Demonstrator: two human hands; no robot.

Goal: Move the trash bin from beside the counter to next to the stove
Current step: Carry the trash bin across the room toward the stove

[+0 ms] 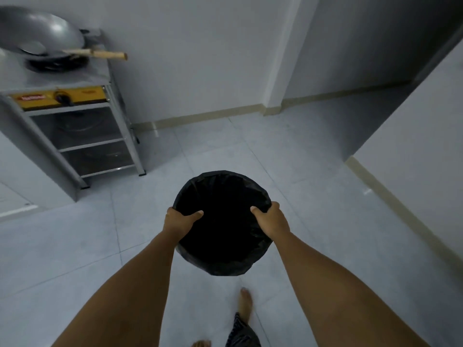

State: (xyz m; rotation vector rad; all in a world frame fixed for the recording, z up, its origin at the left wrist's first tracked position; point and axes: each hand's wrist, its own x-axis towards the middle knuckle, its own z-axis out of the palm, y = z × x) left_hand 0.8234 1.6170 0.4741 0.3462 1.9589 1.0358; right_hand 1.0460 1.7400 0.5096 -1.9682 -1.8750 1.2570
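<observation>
A round trash bin [223, 196] lined with a black bag hangs in front of me above the tiled floor. My left hand [179, 221] grips its rim on the left, thumb inside the bag. On the right side of the rim my right hand [271, 220] holds it the same way. The stove [62, 96], a metal stand with a yellow control panel and a black knob, stands at the upper left against the wall. The bin is well to the right of it and nearer to me.
A grey wok [42, 33] with a wooden handle sits on the stove's burner. Shelves fill the stand below. White walls with a beige skirting run behind and to the right, where a wall corner [350, 159] juts out. My bare feet [245, 306] are on the floor tiles.
</observation>
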